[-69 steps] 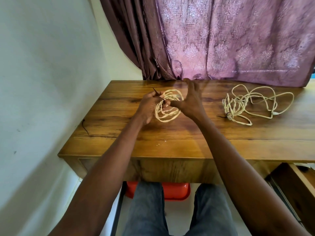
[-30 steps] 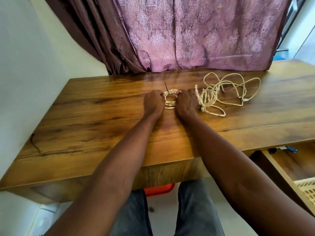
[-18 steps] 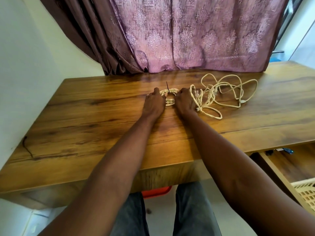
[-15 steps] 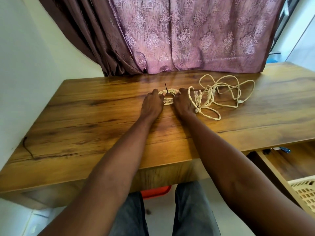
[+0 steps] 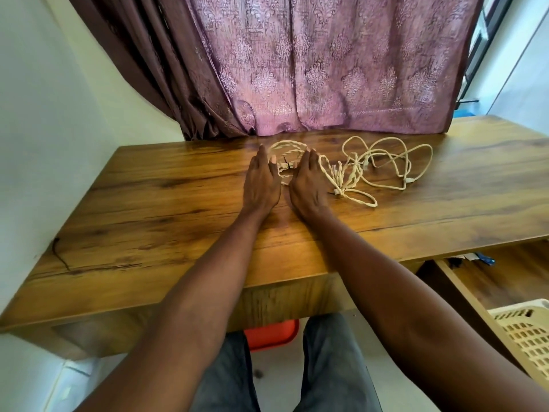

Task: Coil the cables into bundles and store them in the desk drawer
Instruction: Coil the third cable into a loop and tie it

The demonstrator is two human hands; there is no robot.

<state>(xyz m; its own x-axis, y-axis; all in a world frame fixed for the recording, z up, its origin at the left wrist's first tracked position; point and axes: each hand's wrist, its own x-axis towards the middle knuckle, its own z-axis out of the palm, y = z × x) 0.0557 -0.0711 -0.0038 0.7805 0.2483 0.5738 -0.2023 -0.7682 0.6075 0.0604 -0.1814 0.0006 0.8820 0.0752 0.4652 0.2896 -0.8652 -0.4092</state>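
A cream cable coil (image 5: 287,146), cinched with a black tie (image 5: 285,166), lies on the wooden desk (image 5: 166,215) toward the back. My left hand (image 5: 261,181) rests flat on the desk just left of the coil, fingers straight. My right hand (image 5: 307,182) lies flat on its right side. Neither hand grips the coil; part of it is hidden between them. A second cream cable (image 5: 386,162) lies loose and tangled right beside my right hand. The open desk drawer (image 5: 505,281) shows at the lower right.
A purple curtain (image 5: 312,69) hangs behind the desk and a white wall runs along the left. A short black tie (image 5: 61,254) lies at the desk's left edge. A cream slotted basket (image 5: 528,331) stands by the drawer. A red tub (image 5: 271,334) sits under the desk.
The coil went from held up in both hands to lying on the desk. My fingers have straightened from curled on it to flat beside it, and its far loop now shows.
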